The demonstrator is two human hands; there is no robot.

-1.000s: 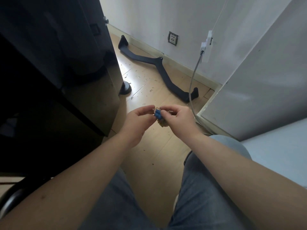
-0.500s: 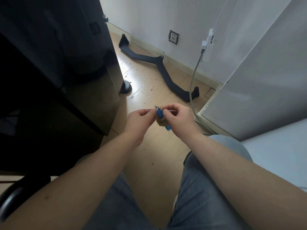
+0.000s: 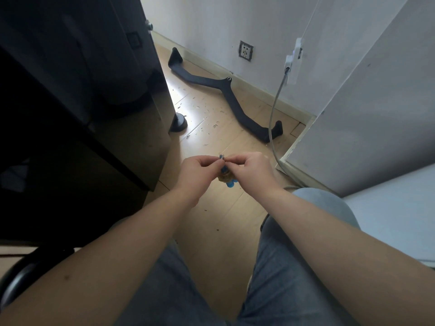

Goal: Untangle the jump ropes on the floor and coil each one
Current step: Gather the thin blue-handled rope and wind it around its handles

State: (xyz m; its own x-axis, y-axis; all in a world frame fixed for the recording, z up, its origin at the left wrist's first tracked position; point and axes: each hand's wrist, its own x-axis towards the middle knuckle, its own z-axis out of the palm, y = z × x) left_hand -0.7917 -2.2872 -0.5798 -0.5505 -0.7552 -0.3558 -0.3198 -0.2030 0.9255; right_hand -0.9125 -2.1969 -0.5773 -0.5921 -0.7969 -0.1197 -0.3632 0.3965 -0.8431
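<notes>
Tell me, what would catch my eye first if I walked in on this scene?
Two bare hands meet in the middle of the view, the left hand and right hand both pinching a small blue-and-tan bundle above the wooden floor. Beyond them, a long black angled bar lies on the floor along the wall, with a grey cable hanging down past its nearer end.

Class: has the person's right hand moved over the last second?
No. The right hand, pinching the rope bundle, keeps its place against the black bar.
</notes>
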